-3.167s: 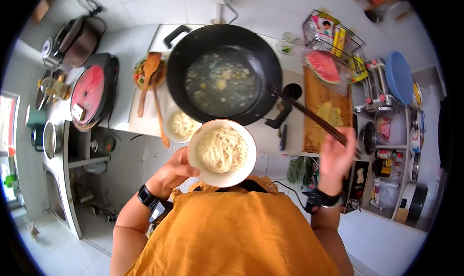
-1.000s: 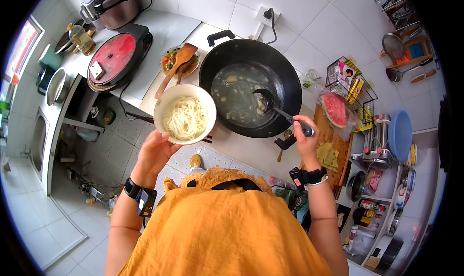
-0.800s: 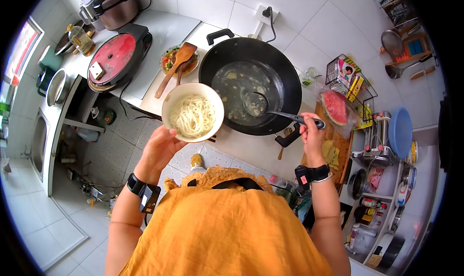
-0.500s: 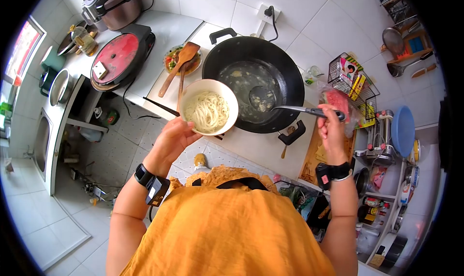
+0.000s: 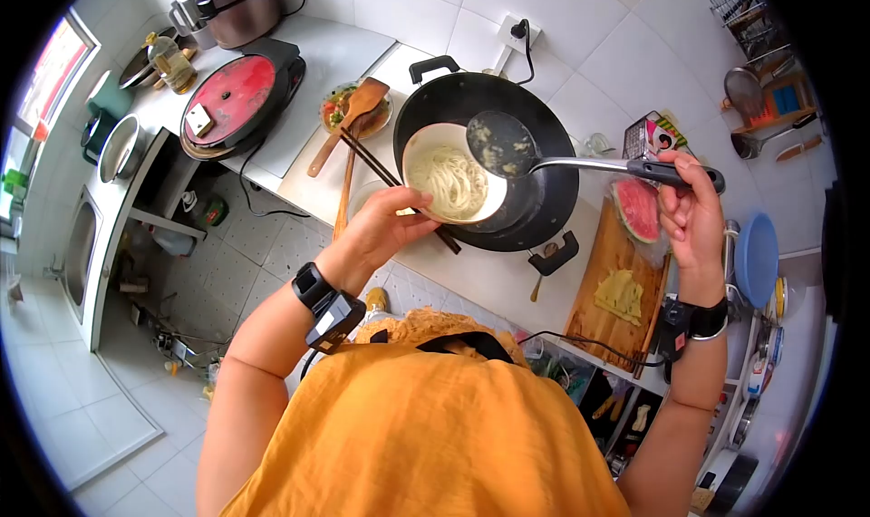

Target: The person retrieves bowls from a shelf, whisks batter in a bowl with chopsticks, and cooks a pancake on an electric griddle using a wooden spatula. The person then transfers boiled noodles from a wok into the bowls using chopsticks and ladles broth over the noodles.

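A kitchen (wok point(image 5: 555, 136), cutting board point(image 5: 602, 250)).

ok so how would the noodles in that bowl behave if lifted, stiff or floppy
The noodles would probably hang floppy, since the strands lie in soft curves. They may be slippery too, as they look thin and smooth. They'd likely come up as a clump, because the strands overlap inside the bowl.

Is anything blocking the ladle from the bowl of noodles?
Nothing visible: the ladle in the right hand overlaps the bowl at its right rim in view. The chopsticks show opposite, by the left hand.
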The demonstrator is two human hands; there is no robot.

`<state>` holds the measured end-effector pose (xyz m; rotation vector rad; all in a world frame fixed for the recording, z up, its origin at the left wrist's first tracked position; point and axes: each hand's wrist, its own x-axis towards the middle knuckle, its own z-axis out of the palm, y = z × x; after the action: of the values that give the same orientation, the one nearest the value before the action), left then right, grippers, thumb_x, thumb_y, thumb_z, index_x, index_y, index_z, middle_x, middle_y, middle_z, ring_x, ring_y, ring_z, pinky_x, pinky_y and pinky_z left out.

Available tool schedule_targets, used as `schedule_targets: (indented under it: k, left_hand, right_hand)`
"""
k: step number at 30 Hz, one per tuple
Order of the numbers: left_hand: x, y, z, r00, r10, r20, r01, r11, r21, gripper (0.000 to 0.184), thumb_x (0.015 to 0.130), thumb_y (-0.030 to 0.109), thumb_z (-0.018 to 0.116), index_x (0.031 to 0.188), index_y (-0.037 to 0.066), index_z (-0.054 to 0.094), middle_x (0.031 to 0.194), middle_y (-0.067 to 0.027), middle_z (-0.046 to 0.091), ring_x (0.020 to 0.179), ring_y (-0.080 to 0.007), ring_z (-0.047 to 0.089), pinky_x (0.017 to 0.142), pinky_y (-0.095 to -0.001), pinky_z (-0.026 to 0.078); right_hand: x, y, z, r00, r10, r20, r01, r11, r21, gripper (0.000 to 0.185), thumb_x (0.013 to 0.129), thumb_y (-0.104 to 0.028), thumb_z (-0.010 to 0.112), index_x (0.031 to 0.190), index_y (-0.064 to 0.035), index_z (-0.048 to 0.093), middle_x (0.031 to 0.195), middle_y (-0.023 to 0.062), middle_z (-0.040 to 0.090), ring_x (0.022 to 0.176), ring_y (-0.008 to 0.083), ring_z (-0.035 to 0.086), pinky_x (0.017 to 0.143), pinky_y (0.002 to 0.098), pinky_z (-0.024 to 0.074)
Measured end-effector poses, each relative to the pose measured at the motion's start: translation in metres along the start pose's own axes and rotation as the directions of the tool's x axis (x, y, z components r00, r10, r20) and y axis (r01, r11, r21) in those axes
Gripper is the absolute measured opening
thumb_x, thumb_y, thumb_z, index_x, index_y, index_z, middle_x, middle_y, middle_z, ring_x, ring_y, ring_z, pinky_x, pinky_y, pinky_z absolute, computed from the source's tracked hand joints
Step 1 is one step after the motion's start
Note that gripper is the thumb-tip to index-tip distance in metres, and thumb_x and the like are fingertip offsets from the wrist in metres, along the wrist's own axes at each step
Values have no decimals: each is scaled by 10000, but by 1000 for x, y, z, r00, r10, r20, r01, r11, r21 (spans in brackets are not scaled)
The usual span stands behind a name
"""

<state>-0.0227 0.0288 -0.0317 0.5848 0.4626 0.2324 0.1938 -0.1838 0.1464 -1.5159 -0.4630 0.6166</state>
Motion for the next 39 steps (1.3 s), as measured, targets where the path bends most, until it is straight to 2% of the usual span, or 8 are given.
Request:
schedule_targets:
  k: [11, 13, 15, 18, 23, 25, 28, 39]
  left_hand:
    - [-1, -6, 7, 999, -4, 33, 7, 996, -86, 191, 753, 112, 575, 904, -4, 567, 945, -103, 566, 857, -208, 558, 804, -310, 471]
    - [-3, -5, 8, 998, 14, 61, -9, 997, -74, 177, 758, 101, 566, 907, 5, 560, 954, -102, 561, 861, -202, 560, 810, -310, 471]
    - [-7, -3, 10, 998, 25, 50, -21, 996, -84, 179, 762, 97, 560, 916, 6, 555, 960, -100, 560, 869, -200, 561, 813, -310, 470]
    - [-14, -1, 12, 998, 48, 37, -44, 995, -94, 184, 769, 95, 553, 930, 5, 548, 968, -98, 560, 884, -197, 562, 819, -310, 469]
    - [-22, 1, 7, 996, 78, 33, -75, 994, -82, 181, 778, 101, 550, 932, 6, 543, 984, -99, 561, 894, -196, 561, 822, -311, 468]
    - [-22, 1, 1, 998, 66, 8, -65, 995, -79, 285, 799, 62, 514, 1069, -20, 474, 1097, -162, 524, 995, -284, 540, 861, -377, 467]
    - [-29, 1, -9, 999, 49, -3, -50, 994, -99, 312, 794, 59, 524, 1090, -14, 456, 1104, -161, 519, 1009, -283, 532, 868, -377, 460]
    - [-51, 5, -34, 992, 89, -93, -98, 991, -91, 311, 802, 52, 507, 1086, -57, 443, 1112, -188, 513, 981, -287, 552, 868, -370, 468]
  right_hand:
    - [-51, 17, 23, 954, -284, 96, 300, 906, -298, 209, 822, -169, 523, 958, -14, 558, 580, 11, 509, 423, 12, 371, 366, 167, 280]
    - [-62, 26, 18, 833, -490, 257, 549, 677, -490, 213, 761, -114, 563, 952, -19, 562, 612, 18, 525, 457, 77, 449, 382, 232, 332]
    - [-66, 23, 15, 409, -606, 682, 861, 10, -508, 286, 680, -66, 602, 961, -40, 556, 620, 26, 496, 475, 155, 477, 407, 287, 357]
    - [-87, 27, 17, 294, -424, 856, 916, -131, -380, 339, 645, -70, 612, 973, -90, 531, 570, 29, 408, 456, 181, 444, 402, 306, 337]
    - [-74, 53, 3, 479, -664, 574, 866, 251, -432, 238, 764, -137, 564, 982, -54, 518, 562, 21, 435, 401, 128, 394, 374, 234, 306]
    - [-62, 53, 13, 955, -287, -74, 291, 954, 67, 219, 839, -174, 502, 998, -25, 519, 564, 25, 455, 388, 69, 356, 357, 183, 285]
    - [-27, 65, 0, 980, -126, -156, 153, 972, 177, 227, 872, -192, 464, 1008, -17, 515, 566, 30, 461, 389, 38, 325, 340, 157, 258]
    - [5, 170, -4, 863, -484, 145, 455, 618, -641, 123, 780, -89, 589, 888, -30, 595, 678, 48, 575, 610, 95, 549, 574, 235, 438]
